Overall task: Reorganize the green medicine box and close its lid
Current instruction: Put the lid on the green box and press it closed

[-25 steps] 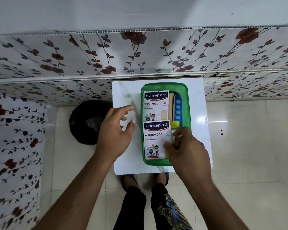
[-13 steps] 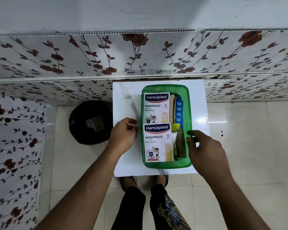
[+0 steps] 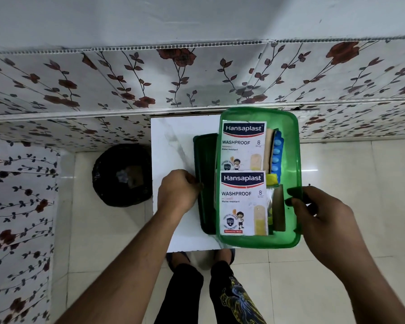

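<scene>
The translucent green medicine box (image 3: 292, 146) is open and raised toward the right over the white table (image 3: 173, 146). My right hand (image 3: 318, 213) grips its right wall, thumb inside the rim. Inside lie two white Hansaplast packets (image 3: 243, 146) (image 3: 241, 203) end to end, a blue blister strip (image 3: 276, 155), a yellow piece (image 3: 272, 180) and a brown item (image 3: 278, 208) along the right side. A dark green lid (image 3: 205, 183) lies partly under the box's left side. My left hand (image 3: 177, 195) is closed on the lid's left edge.
A black bin (image 3: 122, 175) stands on the tiled floor left of the table. A flower-patterned wall runs behind the table and down the left side. My legs (image 3: 211, 293) and feet are below the table's front edge.
The box has shifted right and up in my right hand, uncovering the dark green lid beneath it. My left hand has closed on the lid's edge.
</scene>
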### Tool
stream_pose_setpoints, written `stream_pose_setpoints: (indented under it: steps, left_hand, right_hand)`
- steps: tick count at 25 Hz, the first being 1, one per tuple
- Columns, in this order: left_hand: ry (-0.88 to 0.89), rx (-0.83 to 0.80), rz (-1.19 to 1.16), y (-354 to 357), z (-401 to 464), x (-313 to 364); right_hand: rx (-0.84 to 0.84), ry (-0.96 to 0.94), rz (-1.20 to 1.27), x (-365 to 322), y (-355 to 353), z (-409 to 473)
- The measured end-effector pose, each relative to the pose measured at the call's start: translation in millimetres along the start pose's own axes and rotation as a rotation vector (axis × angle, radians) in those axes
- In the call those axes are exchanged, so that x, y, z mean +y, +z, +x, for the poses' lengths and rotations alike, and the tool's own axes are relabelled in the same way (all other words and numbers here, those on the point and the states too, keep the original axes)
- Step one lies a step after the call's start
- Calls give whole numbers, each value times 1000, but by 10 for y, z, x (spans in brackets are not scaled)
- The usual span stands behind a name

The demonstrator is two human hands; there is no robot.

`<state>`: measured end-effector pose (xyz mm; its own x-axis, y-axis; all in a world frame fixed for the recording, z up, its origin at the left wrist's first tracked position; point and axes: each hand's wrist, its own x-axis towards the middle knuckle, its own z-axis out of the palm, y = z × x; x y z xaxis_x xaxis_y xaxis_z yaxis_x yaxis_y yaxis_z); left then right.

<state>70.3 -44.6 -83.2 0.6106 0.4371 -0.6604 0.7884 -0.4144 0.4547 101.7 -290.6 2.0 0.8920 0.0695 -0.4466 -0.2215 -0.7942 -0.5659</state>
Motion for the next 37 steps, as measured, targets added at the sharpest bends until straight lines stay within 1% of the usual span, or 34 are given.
stream_pose_setpoints:
  steps: [1,3,6,9,11,14,16,18,20,23,25,26,27,28,29,30,31,32,33,34,37]
  left_hand:
    - [1,14,-8,-68,-45,15]
    - [25,104,-11,-323,-178,30]
    - [163,220,155,-774,-455,97]
    - [305,296,312,-911,-715,323]
    - [367,344,395,-814,-830,519]
    - [373,376,500,-477,-914,761]
    - [378,400,531,-190,-900,846]
    - [395,373,522,70,-846,894]
    - [391,350,489,286,-766,912]
    - [412,345,384,404,-754,909]
    - [503,415,220,264,-718,813]
    - [507,483,100,163,-658,708]
    - [465,542,-9,65,-570,559]
    - [380,545,-91,-13,-471,388]
    - [279,466,-162,-69,-393,246]
    - [201,327,-238,-75,-342,153]
    - [169,192,-319,-50,-325,106]
    - [164,95,-397,-21,-336,105]
    - [167,38,-456,-4,-360,139]
    - [173,15,-498,5,-378,162]
    - [170,13,-582,7,-423,147]
  right_hand:
    - [1,4,-11,17,-11,8]
    - [-3,3,-32,42,7,33]
    - [-27,0,-41,39,156,83]
    - [-55,-29,-13,-47,387,123]
    - [-67,-54,5,-99,518,137]
    - [-108,-23,88,-84,624,154]
    - [-157,17,229,-13,616,161]
    - [-183,72,442,49,551,146]
    - [-159,141,599,110,469,150]
    - [-124,174,667,161,406,197]
    - [-103,171,668,133,440,250]
    - [-109,160,650,102,469,277]
    - [-147,148,619,62,507,298]
    - [-203,123,571,15,546,307]
    - [-256,107,528,-19,587,316]
    - [-292,94,517,-52,616,318]
    - [-307,89,548,-88,635,320]
    - [-313,89,595,-124,639,324]
    - [-302,94,622,-142,640,336]
    - [-283,96,613,-149,635,342]
    - [-272,105,536,-138,612,354]
